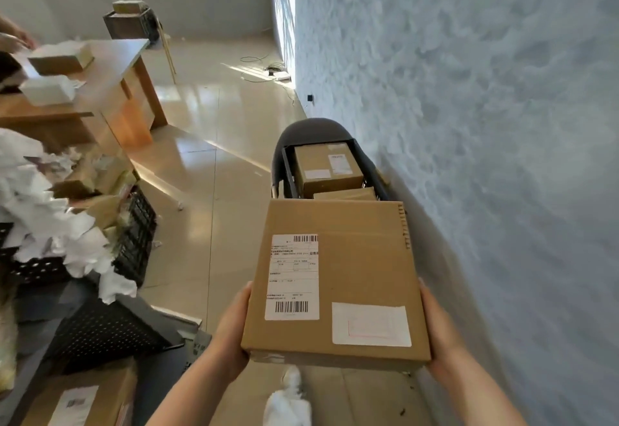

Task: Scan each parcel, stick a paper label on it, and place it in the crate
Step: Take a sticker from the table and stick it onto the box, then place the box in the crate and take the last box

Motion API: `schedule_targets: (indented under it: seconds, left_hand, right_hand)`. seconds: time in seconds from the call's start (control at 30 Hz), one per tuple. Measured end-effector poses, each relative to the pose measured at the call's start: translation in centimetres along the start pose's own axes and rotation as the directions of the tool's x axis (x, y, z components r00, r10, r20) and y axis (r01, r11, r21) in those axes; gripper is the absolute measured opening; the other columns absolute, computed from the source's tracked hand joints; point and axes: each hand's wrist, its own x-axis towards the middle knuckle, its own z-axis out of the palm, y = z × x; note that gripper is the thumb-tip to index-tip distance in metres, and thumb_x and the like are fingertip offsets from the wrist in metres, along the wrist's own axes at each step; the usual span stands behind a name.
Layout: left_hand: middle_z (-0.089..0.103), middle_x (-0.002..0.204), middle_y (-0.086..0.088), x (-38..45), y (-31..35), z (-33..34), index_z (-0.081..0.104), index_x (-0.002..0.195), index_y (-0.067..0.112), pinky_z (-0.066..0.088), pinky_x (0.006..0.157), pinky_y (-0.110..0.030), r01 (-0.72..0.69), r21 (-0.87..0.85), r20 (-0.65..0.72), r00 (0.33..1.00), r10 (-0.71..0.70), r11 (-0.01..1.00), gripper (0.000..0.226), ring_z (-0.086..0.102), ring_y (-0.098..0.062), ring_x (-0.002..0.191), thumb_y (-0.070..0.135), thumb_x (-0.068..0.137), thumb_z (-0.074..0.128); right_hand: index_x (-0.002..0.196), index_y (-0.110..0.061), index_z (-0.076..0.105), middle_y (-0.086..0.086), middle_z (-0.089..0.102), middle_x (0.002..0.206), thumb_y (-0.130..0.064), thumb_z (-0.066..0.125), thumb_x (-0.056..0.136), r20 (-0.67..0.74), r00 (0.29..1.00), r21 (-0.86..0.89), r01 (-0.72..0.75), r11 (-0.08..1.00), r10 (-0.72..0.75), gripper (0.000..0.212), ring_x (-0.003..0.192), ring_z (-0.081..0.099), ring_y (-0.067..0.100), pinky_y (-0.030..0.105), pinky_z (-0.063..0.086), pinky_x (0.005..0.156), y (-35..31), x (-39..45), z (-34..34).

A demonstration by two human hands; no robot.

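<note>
Between both hands [231,331], labelled parcel [335,278], near edge short of crate [288,171]

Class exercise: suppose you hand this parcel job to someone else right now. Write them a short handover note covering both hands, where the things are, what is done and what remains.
Left hand: gripping the left side of the cardboard parcel.
Right hand: gripping its right side.
The parcel is held level in the air, top up, just short of the black crate that sits on a chair by the wall.
Done: the parcel carries a printed barcode label and a white paper label. Two labelled boxes already lie in the crate.
Left: carry this parcel forward and set it in the crate. More boxes wait on the wooden desk at far left.
</note>
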Motion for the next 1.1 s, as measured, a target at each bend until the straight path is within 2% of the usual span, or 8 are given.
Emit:
schedule_targets:
  seconds: [0.13,0.3,0.4,0.57,0.67,0.8,0.97,1.1]
  left_hand:
    - [0.075,0.109,-0.008,9.3,3.5,1.5,0.070,0.113,0.023,0.047,0.102,-0.056,-0.053,0.113,0.067,0.997,0.045,0.992,0.035,0.069,-0.029,0.106,0.037,0.105,0.039]
    - [0.076,0.104,0.005,19.1,8.8,3.6,0.067,0.109,0.036,0.050,0.091,-0.032,-0.026,0.265,0.113,0.994,-0.004,0.964,0.043,0.068,-0.012,0.101,0.044,0.107,0.025]
    - [0.075,0.102,0.000,25.0,11.4,4.9,0.070,0.104,0.033,0.051,0.085,-0.029,0.001,0.318,0.113,0.993,-0.039,0.948,0.044,0.066,-0.016,0.097,0.041,0.107,0.026]
    - [0.075,0.104,0.002,34.2,11.9,7.2,0.065,0.114,0.031,0.053,0.079,-0.029,0.099,0.289,-0.003,0.995,-0.103,0.952,0.034,0.068,-0.018,0.098,0.040,0.107,0.032]
    - [0.072,0.104,0.004,38.3,11.6,9.2,0.060,0.113,0.037,0.052,0.076,-0.027,0.158,0.262,-0.059,0.987,-0.147,0.952,0.027,0.067,-0.014,0.099,0.039,0.107,0.033]
    - [0.071,0.105,0.005,42.3,11.1,11.5,0.063,0.107,0.035,0.052,0.094,-0.038,0.275,0.239,-0.134,0.959,-0.249,0.931,0.034,0.064,-0.015,0.104,0.047,0.105,0.031]
    - [0.073,0.106,0.002,43.9,10.1,13.4,0.066,0.104,0.033,0.047,0.104,-0.044,0.431,0.121,-0.197,0.893,-0.404,0.894,0.044,0.066,-0.018,0.105,0.054,0.104,0.027]
    - [0.073,0.104,0.003,43.9,9.7,14.1,0.065,0.104,0.030,0.052,0.094,-0.037,0.479,0.108,-0.192,0.870,-0.454,0.871,0.040,0.067,-0.017,0.101,0.055,0.102,0.034]
  right_hand:
    - [0.088,-0.018,0.080,0.014,0.076,0.097,-0.052,0.044,0.099,-0.031,0.999,-0.020,-0.031,0.999,0.030,0.051,0.090,0.073,0.032,0.047,0.054,0.087,-4.3,8.8,2.1]
    - [0.104,-0.018,0.075,0.015,0.075,0.103,-0.047,0.049,0.098,-0.055,0.998,-0.117,-0.022,0.993,0.015,0.040,0.096,0.072,0.037,0.056,0.053,0.094,-9.4,20.4,4.3]
    - [0.115,-0.026,0.068,0.005,0.076,0.102,-0.040,0.049,0.101,-0.100,0.994,-0.188,0.030,0.982,-0.049,0.028,0.094,0.073,0.028,0.053,0.056,0.089,-11.6,27.4,5.2]
    - [0.118,-0.027,0.068,0.001,0.077,0.101,-0.040,0.045,0.102,-0.121,0.993,-0.249,-0.046,0.967,0.016,0.031,0.095,0.073,0.024,0.051,0.057,0.089,-13.2,37.5,5.9]
    - [0.111,-0.027,0.070,0.006,0.077,0.097,-0.052,0.035,0.102,-0.133,0.986,-0.247,-0.135,0.960,0.105,0.044,0.092,0.073,0.028,0.050,0.057,0.089,-14.2,42.2,6.3]
    - [0.115,-0.027,0.068,0.004,0.076,0.102,-0.068,0.037,0.094,-0.034,0.984,-0.312,-0.174,0.934,0.172,0.056,0.095,0.073,0.027,0.051,0.056,0.091,-15.1,47.4,6.2]
    - [0.138,-0.024,0.050,0.002,0.069,0.116,-0.057,0.059,0.088,0.115,0.967,-0.432,-0.158,0.888,0.228,0.060,0.103,0.069,0.022,0.044,0.058,0.089,-15.9,50.5,5.2]
    - [0.141,-0.025,0.047,0.001,0.069,0.118,-0.051,0.057,0.093,0.142,0.945,-0.492,-0.191,0.849,0.294,0.056,0.103,0.069,0.021,0.041,0.058,0.089,-15.5,51.8,4.2]
